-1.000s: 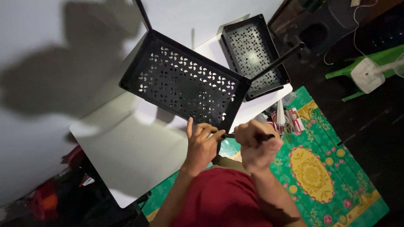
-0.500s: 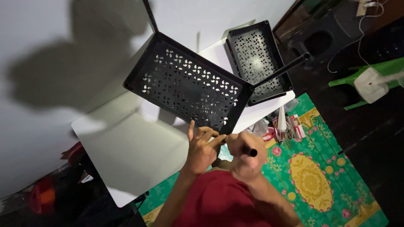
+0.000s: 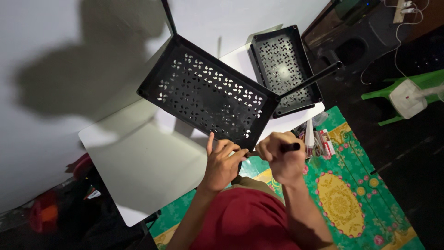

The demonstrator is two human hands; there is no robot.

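From the head camera: the left hand pinches the near corner of a black perforated plastic shelf tray, tilted up on the white table. The right hand is clenched around a thin black rod-like tool, its tip aimed at that same corner. Two slim black poles already jut from the tray's corners. A second matching black tray lies flat further back, unattached, so by my reading the rack is only partly assembled.
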